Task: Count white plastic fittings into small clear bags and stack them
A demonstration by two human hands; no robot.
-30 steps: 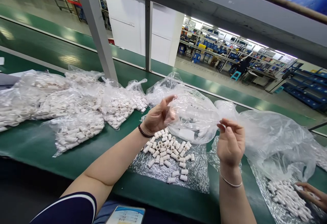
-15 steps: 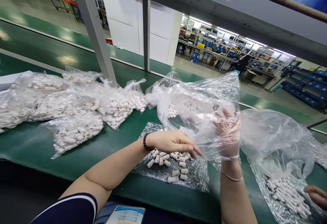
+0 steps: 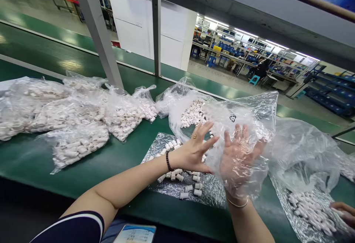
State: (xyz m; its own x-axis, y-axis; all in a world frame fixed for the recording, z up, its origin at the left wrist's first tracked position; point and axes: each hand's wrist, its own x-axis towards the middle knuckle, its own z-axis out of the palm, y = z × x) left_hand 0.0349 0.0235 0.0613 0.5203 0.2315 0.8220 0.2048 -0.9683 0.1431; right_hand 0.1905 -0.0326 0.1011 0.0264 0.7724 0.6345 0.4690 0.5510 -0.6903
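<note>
My right hand (image 3: 238,154) is inside a clear plastic bag (image 3: 262,110) printed with a recycling mark, its fingers spread and showing through the film. Just left of the bag, my left hand (image 3: 194,149) is open with thumb and fingers apart; whether the fingertips touch the film I cannot tell. Below both hands lies a sheet of clear plastic (image 3: 210,195) with loose white pipe fittings (image 3: 187,188) scattered on it. Behind my left hand, an open plastic bag (image 3: 174,121) has many white fittings (image 3: 194,113) at its mouth.
Several filled bags of white fittings (image 3: 80,145) are heaped on the green table (image 3: 124,176) at left. To the right are another large clear bag (image 3: 302,143), small white parts (image 3: 312,211) on plastic, and another person's hand (image 3: 344,211). A metal post (image 3: 95,32) rises behind the bags.
My left hand has lifted and its fingers have spread apart. My right hand has turned and moved slightly left inside the bag. The bag has shifted, uncovering more fittings behind it.
</note>
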